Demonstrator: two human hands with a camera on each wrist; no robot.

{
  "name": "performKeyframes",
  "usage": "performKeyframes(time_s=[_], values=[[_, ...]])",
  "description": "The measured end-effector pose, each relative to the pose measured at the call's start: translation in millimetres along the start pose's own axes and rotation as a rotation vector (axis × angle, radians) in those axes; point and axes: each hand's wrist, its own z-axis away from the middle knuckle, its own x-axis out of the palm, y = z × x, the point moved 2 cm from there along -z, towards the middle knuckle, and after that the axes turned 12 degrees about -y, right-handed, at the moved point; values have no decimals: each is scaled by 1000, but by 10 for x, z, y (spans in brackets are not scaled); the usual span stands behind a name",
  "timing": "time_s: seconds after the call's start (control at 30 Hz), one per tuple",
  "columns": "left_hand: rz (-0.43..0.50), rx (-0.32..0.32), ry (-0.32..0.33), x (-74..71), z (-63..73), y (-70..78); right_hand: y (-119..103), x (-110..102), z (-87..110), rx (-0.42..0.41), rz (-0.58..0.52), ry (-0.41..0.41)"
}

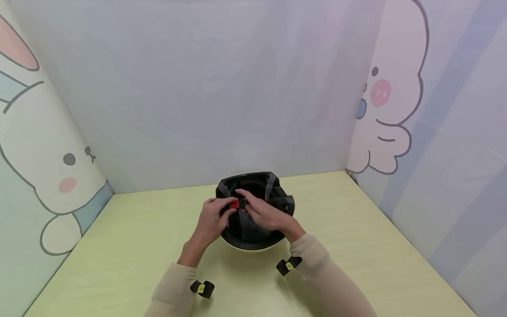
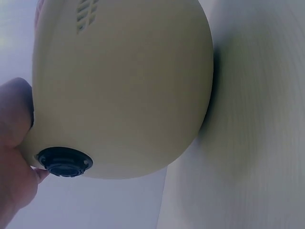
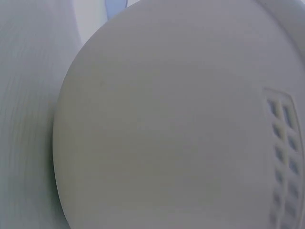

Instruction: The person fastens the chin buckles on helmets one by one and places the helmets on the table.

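Observation:
A cream helmet (image 1: 253, 240) lies upside down, its black lining and grey straps (image 1: 270, 185) facing up. Over its opening, my left hand (image 1: 211, 220) pinches the red part of a chin-strap buckle (image 1: 234, 204) between thumb and fingers. From the other side my right hand (image 1: 267, 215) grips the black end of the buckle (image 1: 242, 203), the two parts touching or nearly so; whether they are joined I cannot tell. The left wrist view shows the helmet's smooth shell with a round black fitting (image 2: 64, 161). Shell and vent slots (image 3: 286, 152) fill the right wrist view, which hides the right hand.
The helmet rests on a pale yellow-green table (image 1: 130, 246). Behind it stands a plain light wall (image 1: 198, 97), and printed panels with cartoon animals (image 1: 380, 123) rise at both sides. Black wrist cameras (image 1: 203, 289) hang beside both sleeves.

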Motion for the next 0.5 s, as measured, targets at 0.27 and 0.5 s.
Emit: performKeyframes(time_s=[0.27, 0.5], values=[[-27, -4, 4, 14, -3, 17, -20, 27, -23, 6, 7, -20], [-30, -12, -18, 29, 5, 4, -13, 33, -15, 45, 8, 0]])
